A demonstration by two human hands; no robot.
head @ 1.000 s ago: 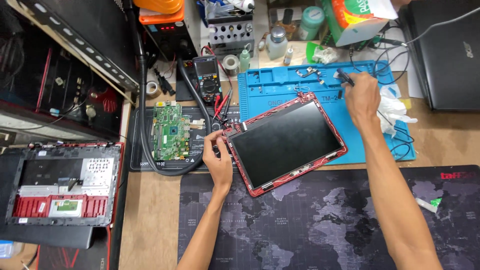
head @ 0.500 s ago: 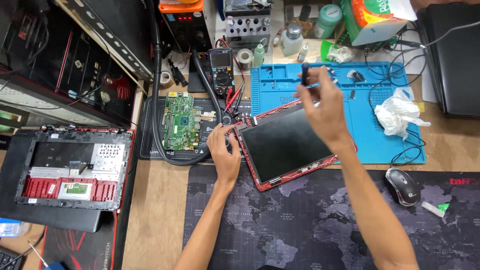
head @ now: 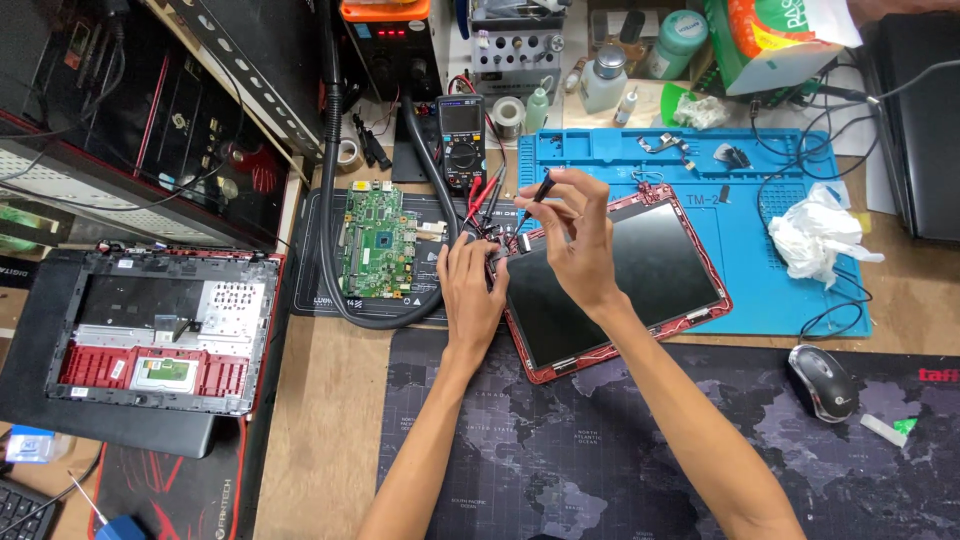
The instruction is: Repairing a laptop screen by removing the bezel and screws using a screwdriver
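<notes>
The right hand [head: 575, 235] pinched a thin dark tool [head: 533, 198], tip down at the upper left corner of a red-framed screen panel [head: 615, 280]. The left hand [head: 472, 290] pressed flat on that corner, fingers closed together. The panel lay tilted across a blue work mat [head: 770, 215] and a dark map-printed mat [head: 600, 440], with a green circuit board [head: 378, 240] just left on the surface.

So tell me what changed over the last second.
The right hand, holding a thin black tool, moved from the blue mat across to the left corner of the red-framed screen panel. The left hand stayed braced on that corner; the panel and green circuit board kept their places.
</notes>
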